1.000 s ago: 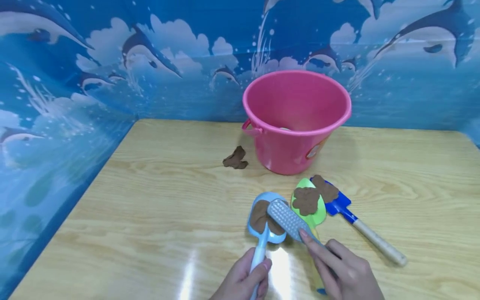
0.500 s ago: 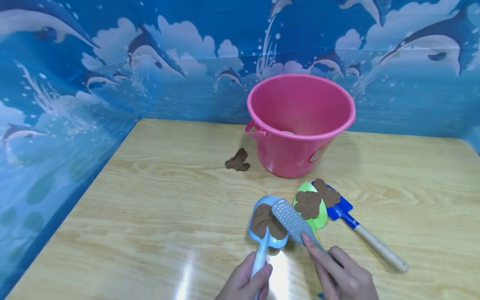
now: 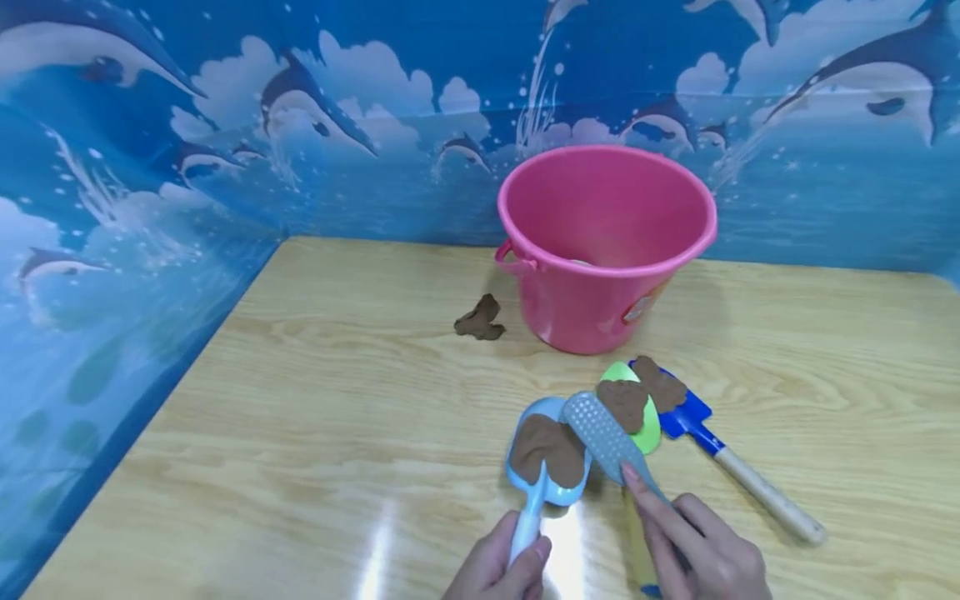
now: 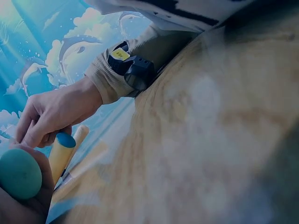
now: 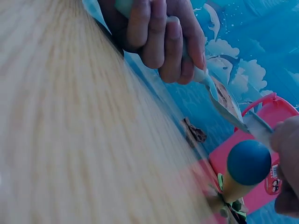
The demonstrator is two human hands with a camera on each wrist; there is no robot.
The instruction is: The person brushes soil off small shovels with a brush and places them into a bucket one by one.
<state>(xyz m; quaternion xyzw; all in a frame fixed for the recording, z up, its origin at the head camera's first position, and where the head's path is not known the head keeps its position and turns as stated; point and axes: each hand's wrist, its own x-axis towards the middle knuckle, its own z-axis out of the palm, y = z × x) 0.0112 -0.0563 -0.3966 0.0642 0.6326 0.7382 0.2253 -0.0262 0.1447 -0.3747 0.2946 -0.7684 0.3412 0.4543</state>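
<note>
My left hand [image 3: 501, 560] grips the handle of a light blue toy shovel [image 3: 558, 494], its thumb across the top. A flat brown clay-like mass [image 3: 546, 452] lies in the shovel's bowl. My right hand [image 3: 699, 546] holds a grey-blue paddle-like tool [image 3: 604, 430] with a dotted head, index finger stretched along it. That head overlaps the bowl's right rim in the head view. Below it lies a green toy shovel [image 3: 651, 435], partly hidden, with a brown piece [image 3: 626, 403] on it. The handle's round end [image 4: 21, 173] shows in the left wrist view.
A blue shovel [image 3: 686, 417] with a wooden handle lies on the right, a brown piece [image 3: 662, 385] on its blade. Behind stands a pink bucket [image 3: 573, 312]. Left of it is a dark brown scrap [image 3: 482, 318]. A dolphin-print sheet [image 3: 390, 192] hangs at the back.
The dotted tool has shifted right from over the brown mass to the bowl's edge, uncovering more of the mass and covering more of the green shovel. Both hands keep their hold.
</note>
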